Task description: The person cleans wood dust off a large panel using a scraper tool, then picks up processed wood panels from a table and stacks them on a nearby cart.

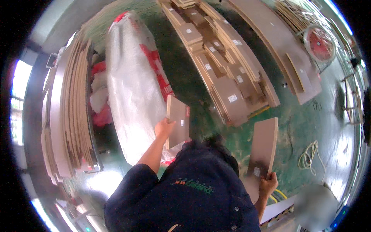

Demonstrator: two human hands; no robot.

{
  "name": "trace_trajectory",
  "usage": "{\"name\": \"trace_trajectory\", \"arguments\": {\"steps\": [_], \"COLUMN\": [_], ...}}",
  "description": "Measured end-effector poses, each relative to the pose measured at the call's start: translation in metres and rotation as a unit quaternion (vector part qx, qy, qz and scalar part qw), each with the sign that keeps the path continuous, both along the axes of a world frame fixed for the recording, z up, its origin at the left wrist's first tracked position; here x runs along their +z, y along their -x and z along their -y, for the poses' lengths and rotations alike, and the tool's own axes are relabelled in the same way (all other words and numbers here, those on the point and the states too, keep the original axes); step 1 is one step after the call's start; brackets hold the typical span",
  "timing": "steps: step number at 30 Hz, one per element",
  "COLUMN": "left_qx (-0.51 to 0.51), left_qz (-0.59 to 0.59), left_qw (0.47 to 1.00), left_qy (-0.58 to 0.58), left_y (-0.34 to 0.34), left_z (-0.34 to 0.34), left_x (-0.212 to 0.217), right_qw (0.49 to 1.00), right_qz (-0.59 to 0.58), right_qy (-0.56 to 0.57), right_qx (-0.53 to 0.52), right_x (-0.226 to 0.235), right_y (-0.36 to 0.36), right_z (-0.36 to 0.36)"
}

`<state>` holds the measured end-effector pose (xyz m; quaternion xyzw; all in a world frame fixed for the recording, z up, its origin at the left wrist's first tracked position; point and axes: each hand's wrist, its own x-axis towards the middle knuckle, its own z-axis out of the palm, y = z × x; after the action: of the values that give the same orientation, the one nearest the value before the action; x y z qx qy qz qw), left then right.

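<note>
My left hand (164,128) is closed on the edge of a short brown board (179,133) with a small white label and a pale cut edge. It is held upright beside my body, over the near end of a long bundle in clear plastic wrap (131,89). On the other side, my right hand (268,183) grips a longer brown board (264,137) by its outer edge, low down. That board stands tilted at my right side, with a white label near the hand. The fingers behind both boards are partly hidden.
Ahead lies a long stack of labelled brown boards (232,83). Farther right is a wide brown panel (270,34) with a narrow board on it. Upright panels (71,104) lean at the left. A round red fan (319,43) and coiled pale hose (309,156) are at the right.
</note>
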<state>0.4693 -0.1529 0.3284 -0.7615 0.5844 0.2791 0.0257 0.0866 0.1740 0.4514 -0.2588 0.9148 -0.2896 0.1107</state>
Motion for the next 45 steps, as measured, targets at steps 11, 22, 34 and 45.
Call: {"name": "trace_trajectory", "arguments": {"steps": [11, 22, 34, 45], "left_qx": [0.283, 0.248, 0.252, 0.292], "left_qz": [-0.093, -0.02, 0.027, 0.026], "left_qw": [0.946, 0.955, 0.956, 0.945], "left_qy": [0.13, 0.161, 0.149, 0.141], "left_y": [-0.037, -0.092, -0.183, -0.242], "left_z": [0.03, 0.159, 0.303, 0.449], "left_x": [0.068, 0.055, 0.034, 0.02], "right_qw": [0.986, 0.976, 0.976, 0.978], "right_qz": [-0.06, -0.032, 0.062, 0.007], "right_qy": [0.035, 0.034, 0.078, 0.081], "right_qx": [0.15, 0.212, 0.192, 0.192], "right_x": [0.0, 0.022, 0.049, -0.017], "right_y": [0.076, 0.079, 0.01, -0.028], "right_z": [0.159, 0.407, 0.717, 0.961]}}
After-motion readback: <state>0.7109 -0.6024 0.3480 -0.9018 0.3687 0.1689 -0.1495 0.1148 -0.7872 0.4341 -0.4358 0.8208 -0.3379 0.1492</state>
